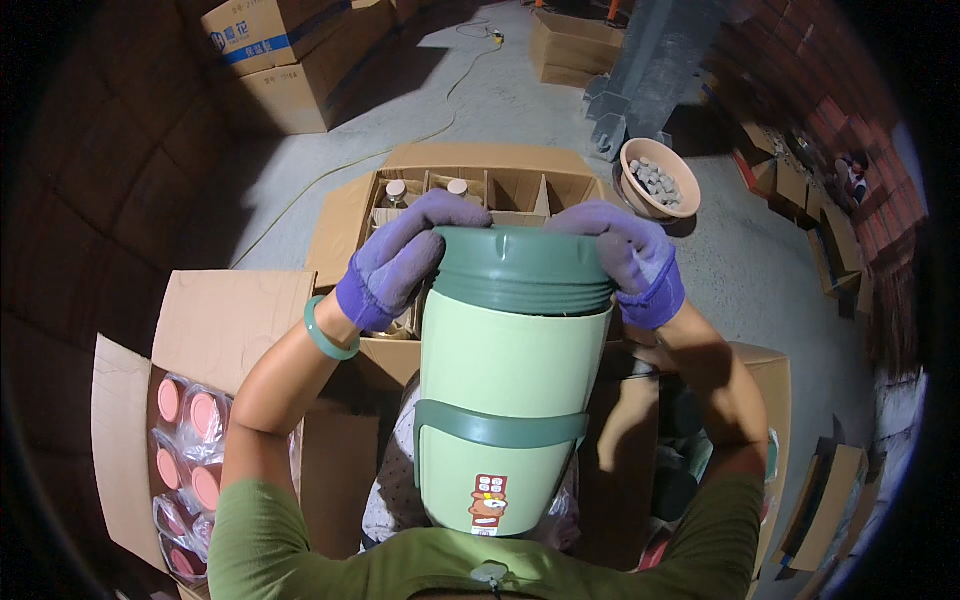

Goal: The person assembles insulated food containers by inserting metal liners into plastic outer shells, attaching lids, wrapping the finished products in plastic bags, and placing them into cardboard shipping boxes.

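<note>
A large pale-green insulated container (510, 365) stands nearly upright close against my body, with a dark-green band and a small sticker on its front. A dark-green screw lid (520, 265) sits at its top, and ridges show along the lid's lower edge, above the pale body. My left hand (405, 255), in a purple-grey glove, grips the lid's left side with curled fingers. On the opposite side my right hand (625, 255), gloved alike, grips the lid too. Some fingertips are hidden behind the rim. The container's base is out of sight by my shirt.
Ahead, an open divided carton (490, 155) holds bottles (397, 192). To the left, another carton (125, 450) contains several pink-lidded, plastic-wrapped containers (205, 415). An open carton (765, 400) stands at right. Farther off are a basin (665, 205) of grey pieces, stacked boxes (290, 95) and a floor cable (400, 145).
</note>
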Available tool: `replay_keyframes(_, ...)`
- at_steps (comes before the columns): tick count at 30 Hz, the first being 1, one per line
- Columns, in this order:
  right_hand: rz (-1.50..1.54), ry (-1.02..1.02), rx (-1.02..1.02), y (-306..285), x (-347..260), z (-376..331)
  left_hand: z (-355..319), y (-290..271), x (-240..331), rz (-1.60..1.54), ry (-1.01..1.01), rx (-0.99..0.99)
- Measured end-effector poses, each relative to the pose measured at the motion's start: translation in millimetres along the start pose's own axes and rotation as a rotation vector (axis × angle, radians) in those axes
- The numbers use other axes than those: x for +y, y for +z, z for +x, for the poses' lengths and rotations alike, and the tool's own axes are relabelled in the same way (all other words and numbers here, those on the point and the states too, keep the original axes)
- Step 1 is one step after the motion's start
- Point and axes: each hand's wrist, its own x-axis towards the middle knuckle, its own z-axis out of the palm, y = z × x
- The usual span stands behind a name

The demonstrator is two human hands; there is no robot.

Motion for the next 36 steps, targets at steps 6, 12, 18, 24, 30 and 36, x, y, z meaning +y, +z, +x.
replay_keyframes(6, -0.011, -0.085, 0.057, 6, 9, -8, -3, 5, 13, 0.152, 0.103, -0.075)
replay_keyframes(12, 0.134, -0.164, 0.144, 15, 31, -14, 7, 9, 34, 0.268, 0.06, -0.03)
replay_keyframes(18, 0.135, -0.164, 0.127, 13, 30, -13, 10, 4, 35, 0.288, 0.085, -0.082)
replay_keyframes(24, 0.122, -0.189, 0.166, 22, 53, -23, 16, 19, 55, 0.359, 0.072, -0.095)
replay_keyframes(30, 0.946, 0.272, 0.158, 48, 68, -22, 17, 57, 86, 0.994, 0.174, -0.261)
replay_keyframes(36, -0.358, 0.199, -0.071, 16, 34, -36, -3, 24, 11, -0.348, -0.496, 0.293)
